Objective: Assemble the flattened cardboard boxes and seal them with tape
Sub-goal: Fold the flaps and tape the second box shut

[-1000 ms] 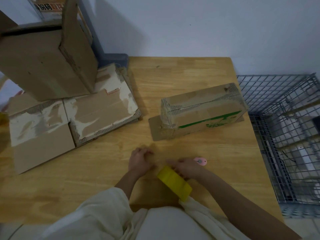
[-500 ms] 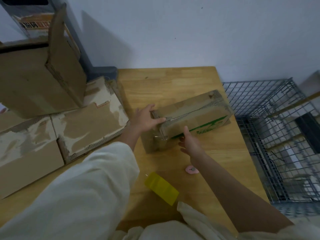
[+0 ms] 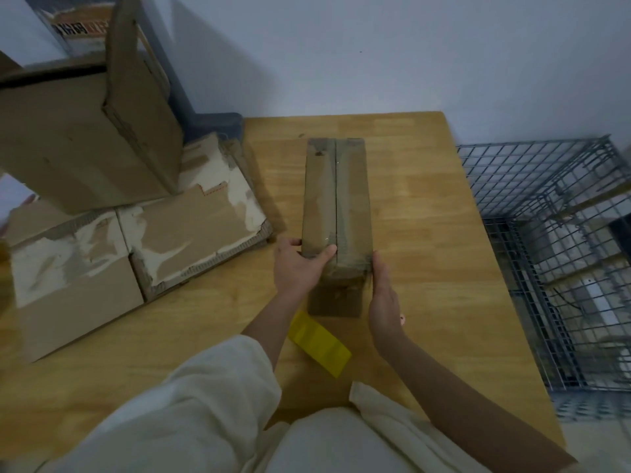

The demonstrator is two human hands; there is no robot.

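A long narrow cardboard box (image 3: 336, 196) lies on the wooden table (image 3: 426, 254), its length pointing away from me, with clear tape over the top seam. My left hand (image 3: 297, 268) grips its near left corner, thumb across the top. My right hand (image 3: 384, 298) presses flat against the near right side, fingers straight. An end flap (image 3: 336, 300) sticks out toward me on the table. A yellow tape roll (image 3: 319, 343) lies just in front of that flap, between my forearms.
Flattened cardboard boxes (image 3: 136, 244) lie at the left, with a large upright box (image 3: 85, 131) standing on them. A wire cage (image 3: 560, 254) sits beyond the table's right edge. A wall closes the back.
Both hands left the tape roll and took hold of the box. The box has turned from lying crosswise to pointing straight away from me.
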